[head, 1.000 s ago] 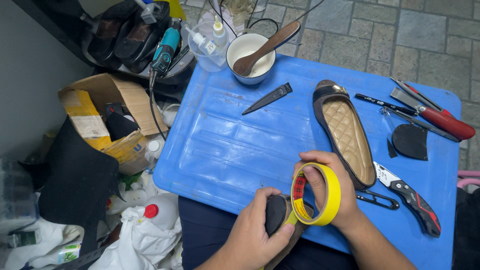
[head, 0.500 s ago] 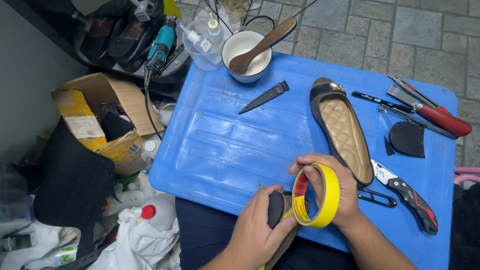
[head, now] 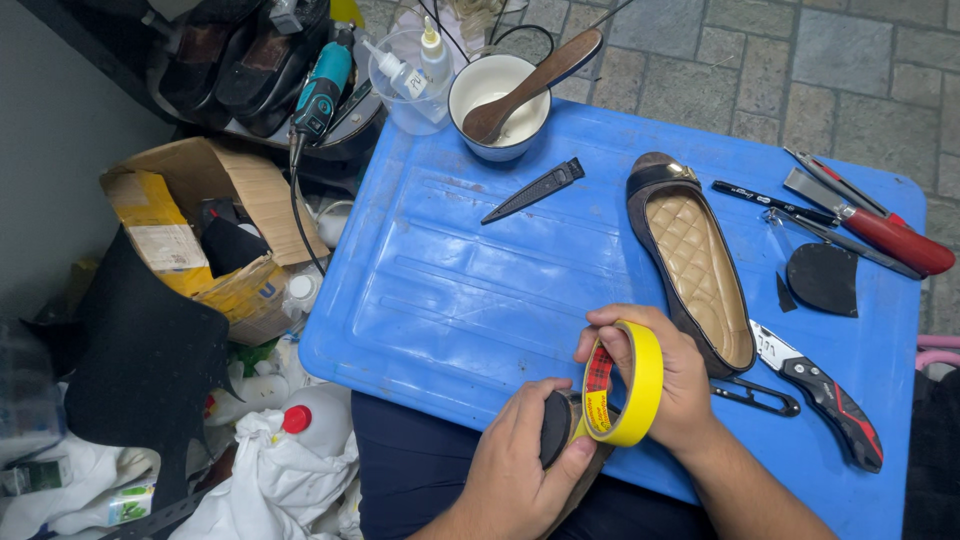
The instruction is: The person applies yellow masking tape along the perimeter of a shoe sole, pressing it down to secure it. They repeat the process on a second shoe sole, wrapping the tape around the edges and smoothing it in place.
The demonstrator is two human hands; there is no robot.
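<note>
Both hands have drifted slightly toward the lower edge of the blue plastic tray-top (head: 450, 300) since 1 second ago, the yellow roll of tape (head: 625, 385) staying upright between them; the right hand (head: 665, 380) has its fingers curled through and around the roll, clamped on it; the left hand (head: 515, 465) has thumb and fingers closed on a dark rounded shoe heel (head: 556, 428), touching the roll's lower rim; just beyond the right fingers lies a brown flat shoe with quilted tan insole (head: 695, 265); well left of the left hand, a torn cardboard box with yellow sides and a pale rectangular label (head: 160, 245).
</note>
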